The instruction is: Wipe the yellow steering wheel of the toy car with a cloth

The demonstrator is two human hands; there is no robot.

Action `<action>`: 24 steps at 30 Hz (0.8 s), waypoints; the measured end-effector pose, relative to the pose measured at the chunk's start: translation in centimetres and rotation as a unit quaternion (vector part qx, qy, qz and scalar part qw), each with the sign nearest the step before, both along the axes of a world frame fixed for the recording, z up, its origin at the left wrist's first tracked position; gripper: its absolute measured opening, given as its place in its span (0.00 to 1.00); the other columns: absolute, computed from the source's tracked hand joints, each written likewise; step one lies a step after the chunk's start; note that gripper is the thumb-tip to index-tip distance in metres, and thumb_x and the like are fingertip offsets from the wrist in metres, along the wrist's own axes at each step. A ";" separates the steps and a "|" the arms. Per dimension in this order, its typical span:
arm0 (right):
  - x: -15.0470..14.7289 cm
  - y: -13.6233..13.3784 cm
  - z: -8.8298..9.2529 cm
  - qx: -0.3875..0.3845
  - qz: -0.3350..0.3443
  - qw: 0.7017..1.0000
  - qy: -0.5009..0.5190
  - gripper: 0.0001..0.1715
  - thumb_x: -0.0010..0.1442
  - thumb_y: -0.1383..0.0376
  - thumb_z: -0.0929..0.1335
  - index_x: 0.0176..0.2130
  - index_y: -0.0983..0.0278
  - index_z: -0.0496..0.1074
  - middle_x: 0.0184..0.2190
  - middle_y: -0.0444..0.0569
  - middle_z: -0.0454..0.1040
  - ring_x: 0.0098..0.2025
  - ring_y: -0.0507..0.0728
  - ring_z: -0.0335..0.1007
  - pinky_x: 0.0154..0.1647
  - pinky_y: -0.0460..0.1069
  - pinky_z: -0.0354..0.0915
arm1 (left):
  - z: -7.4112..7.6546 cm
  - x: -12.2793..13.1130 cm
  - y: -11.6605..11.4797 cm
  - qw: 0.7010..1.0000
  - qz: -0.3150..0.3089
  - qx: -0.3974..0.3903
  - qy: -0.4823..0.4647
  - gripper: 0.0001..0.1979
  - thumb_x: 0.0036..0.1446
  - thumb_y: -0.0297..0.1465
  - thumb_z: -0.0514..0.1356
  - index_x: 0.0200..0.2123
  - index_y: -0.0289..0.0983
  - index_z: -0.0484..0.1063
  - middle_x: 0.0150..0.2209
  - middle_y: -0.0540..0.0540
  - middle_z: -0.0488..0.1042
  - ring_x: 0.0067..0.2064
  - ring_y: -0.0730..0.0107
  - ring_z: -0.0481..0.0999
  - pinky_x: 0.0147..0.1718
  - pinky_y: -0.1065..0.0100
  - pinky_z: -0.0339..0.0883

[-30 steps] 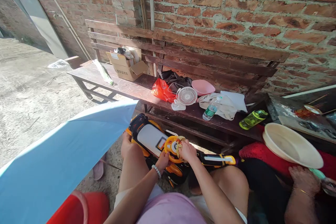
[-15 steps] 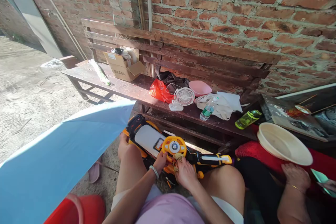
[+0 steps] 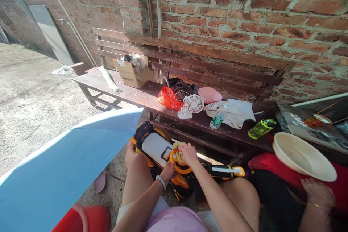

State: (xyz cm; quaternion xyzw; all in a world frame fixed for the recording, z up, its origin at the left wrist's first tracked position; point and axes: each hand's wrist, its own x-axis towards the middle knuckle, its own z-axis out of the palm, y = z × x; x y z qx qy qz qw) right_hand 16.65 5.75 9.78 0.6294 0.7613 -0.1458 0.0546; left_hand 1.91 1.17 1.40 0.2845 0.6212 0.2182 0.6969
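Between my knees stands a child's ride-on toy car [image 3: 154,146], yellow and black with a pale seat panel. My left hand [image 3: 168,172] has its fingers closed on the lower left rim of the yellow steering wheel [image 3: 183,170]. A bead bracelet is on that wrist. My right hand [image 3: 189,154] presses a crumpled yellowish cloth [image 3: 177,148] with reddish patches against the wheel's upper part. Hand and cloth cover the wheel's hub. To the right, the toy's black and yellow front arm [image 3: 225,171] points toward my right knee.
A wooden bench [image 3: 136,96] along the brick wall holds a cardboard box [image 3: 132,76], a white fan [image 3: 193,104], a water bottle [image 3: 217,119] and a green bottle [image 3: 261,128]. A blue canopy [image 3: 67,163] covers the left. At right, another person's hand [image 3: 318,192] rests near a cream basin [image 3: 301,157].
My right hand has moved the cloth up from the wheel's lower right to its upper part, covering the hub. My left hand stays on the rim. The view has shifted slightly.
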 end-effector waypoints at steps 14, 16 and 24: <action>3.0 -6.9 -2.5 -0.059 -0.151 0.986 -0.033 0.33 0.70 0.62 0.65 0.70 0.69 0.68 0.57 0.67 0.81 0.58 0.68 0.80 0.57 0.57 0.70 | 1.0 0.2 -0.1 1.000 0.013 -0.012 -0.001 0.12 0.77 0.38 0.50 0.53 0.39 0.68 0.48 0.40 0.85 0.34 0.65 0.84 0.41 0.65 0.75; 2.3 -8.6 -3.0 -0.059 -0.147 0.987 -0.034 0.38 0.69 0.63 0.66 0.73 0.70 0.64 0.58 0.69 0.80 0.58 0.69 0.80 0.56 0.57 0.71 | 1.2 0.2 -0.1 1.000 0.010 -0.012 -0.003 0.12 0.77 0.39 0.52 0.53 0.39 0.68 0.49 0.40 0.85 0.37 0.63 0.85 0.43 0.64 0.75; -1.9 -11.8 -2.4 -0.071 -0.090 0.993 -0.011 0.33 0.65 0.69 0.66 0.68 0.73 0.72 0.57 0.71 0.80 0.58 0.71 0.79 0.54 0.58 0.74 | 0.1 -0.3 -0.1 1.000 -0.010 0.001 0.000 0.14 0.72 0.46 0.58 0.46 0.41 0.68 0.41 0.42 0.81 0.39 0.60 0.82 0.44 0.63 0.72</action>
